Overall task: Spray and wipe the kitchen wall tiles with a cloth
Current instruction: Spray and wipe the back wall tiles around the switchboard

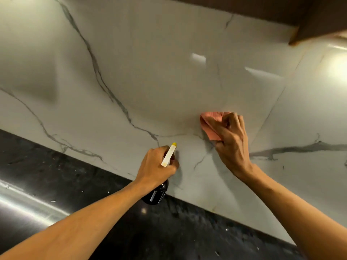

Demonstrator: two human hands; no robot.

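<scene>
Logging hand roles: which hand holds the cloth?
The right hand holds the pink cloth against the wall tiles; the left hand grips the spray bottle.

1. We saw glossy white wall tiles point(169, 72) veined with grey like marble, with bright reflections of light at the right.
2. Below them we saw a black speckled countertop point(84, 181) meeting the wall.
3. We saw a dark brown cabinet point(319, 15) at the upper right.
4. We saw a shiny steel surface point(24, 207) at the lower left.

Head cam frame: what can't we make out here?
All head view.
- spray bottle: left hand hides trigger and neck; dark body, fill level unreadable.
- cloth: right hand covers most of it.
- wall tiles: blur and glare; wetness or dirt unclear.
- cabinet: cut off by the top edge.
</scene>
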